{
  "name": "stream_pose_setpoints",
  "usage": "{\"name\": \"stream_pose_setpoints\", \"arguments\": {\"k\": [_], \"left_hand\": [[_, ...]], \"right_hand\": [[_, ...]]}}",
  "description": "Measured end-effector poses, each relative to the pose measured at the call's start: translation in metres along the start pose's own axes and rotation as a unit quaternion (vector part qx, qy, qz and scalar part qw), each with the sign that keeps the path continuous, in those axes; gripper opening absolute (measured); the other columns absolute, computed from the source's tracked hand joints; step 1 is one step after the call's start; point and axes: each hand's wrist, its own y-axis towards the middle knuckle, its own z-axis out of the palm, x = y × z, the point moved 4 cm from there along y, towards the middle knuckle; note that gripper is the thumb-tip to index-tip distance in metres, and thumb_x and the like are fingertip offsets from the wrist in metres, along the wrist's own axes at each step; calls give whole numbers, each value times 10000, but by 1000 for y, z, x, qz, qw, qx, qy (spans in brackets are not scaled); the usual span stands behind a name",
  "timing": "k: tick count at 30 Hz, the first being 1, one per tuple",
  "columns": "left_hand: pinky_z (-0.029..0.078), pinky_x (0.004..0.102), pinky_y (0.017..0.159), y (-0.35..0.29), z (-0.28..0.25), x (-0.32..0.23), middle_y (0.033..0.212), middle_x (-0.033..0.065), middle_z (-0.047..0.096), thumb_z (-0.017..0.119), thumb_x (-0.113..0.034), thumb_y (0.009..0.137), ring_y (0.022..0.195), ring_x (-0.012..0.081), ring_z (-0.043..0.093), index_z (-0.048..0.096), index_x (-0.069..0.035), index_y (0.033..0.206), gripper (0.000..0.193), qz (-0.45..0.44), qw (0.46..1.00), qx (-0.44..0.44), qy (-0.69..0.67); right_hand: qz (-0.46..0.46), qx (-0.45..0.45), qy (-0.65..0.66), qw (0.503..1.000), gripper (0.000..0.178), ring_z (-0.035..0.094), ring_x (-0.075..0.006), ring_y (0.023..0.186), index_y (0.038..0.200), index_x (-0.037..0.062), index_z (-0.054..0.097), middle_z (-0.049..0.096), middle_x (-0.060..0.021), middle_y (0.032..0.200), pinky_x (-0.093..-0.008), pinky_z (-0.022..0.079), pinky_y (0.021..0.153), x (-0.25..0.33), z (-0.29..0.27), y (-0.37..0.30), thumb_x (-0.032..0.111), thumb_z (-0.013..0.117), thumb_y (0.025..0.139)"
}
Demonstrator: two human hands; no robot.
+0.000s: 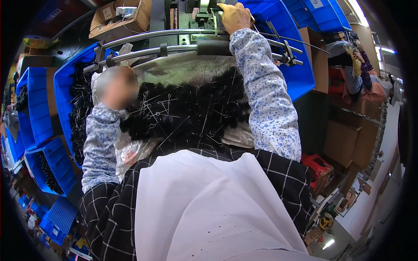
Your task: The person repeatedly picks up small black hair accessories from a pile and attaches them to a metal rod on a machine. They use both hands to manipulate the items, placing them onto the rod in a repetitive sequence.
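A heap of small black-bristled twisted-wire brushes (187,108), many with looped wire ends, lies in front of me over my lap. My left hand (117,88) is at the heap's left edge, beside the blue bin; a blur covers it, so its fingers and anything in them are hidden. At the far side, my right hand (236,18) is at the right of a metal machine (202,19). Its fingers are curled, with the tips toward the machine's working part; what they grip is too small to make out. Both forearms wear blue-flowered white sleeves.
Two metal rails (174,49) cross between me and the machine. A blue bin (65,104) of black brushes stands at left, another blue bin (300,65) at right. A cardboard box (139,17) sits at back left. Another person (355,65) works at far right.
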Motion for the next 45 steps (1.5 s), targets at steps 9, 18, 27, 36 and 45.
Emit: {"name": "stream_pose_setpoints", "arguments": {"k": [9, 18, 27, 36, 45], "left_hand": [[428, 209, 600, -39, -64, -55, 852, 45, 588, 609, -47, 793, 640, 77, 521, 539, -29, 1051, 267, 50, 987, -110, -103], [442, 201, 675, -42, -88, -88, 925, 39, 611, 657, -74, 792, 716, 58, 542, 538, -35, 1081, 315, 98, 961, -210, -152], [437, 215, 728, -38, -85, -97, 953, 40, 598, 622, -44, 804, 782, 75, 549, 544, -32, 1071, 278, 139, 959, -198, -146], [449, 221, 755, -32, -82, -110, 1010, 44, 561, 572, 1, 818, 883, 107, 566, 526, -19, 1067, 254, 191, 933, -177, -249], [467, 259, 824, -13, -58, -128, 1002, 31, 567, 593, 2, 796, 884, 113, 586, 510, -24, 1040, 259, 247, 941, -82, -218]], "right_hand": [[85, -40, -51, 994, 406, 545, -285, 1004, 1093, 121, 603, 606, -102, 1074, -431, 397, 826, -13, -16, -32, 312, 629, 736], [101, -5, 1, 995, 336, 567, -282, 990, 1018, 99, 629, 637, -109, 964, -448, 411, 780, 36, -12, -17, 260, 612, 725], [69, -28, -52, 996, 353, 566, -264, 1000, 1043, 108, 629, 639, -87, 976, -438, 375, 810, 38, -17, -19, 288, 605, 739], [136, 55, -19, 989, 313, 587, -312, 930, 1001, 192, 661, 625, -104, 1008, -414, 464, 792, -37, -24, -13, 392, 496, 828], [129, 29, -151, 980, 232, 603, -262, 933, 1048, 250, 634, 620, -67, 1021, -395, 472, 811, -109, -66, -6, 283, 510, 855]]}}
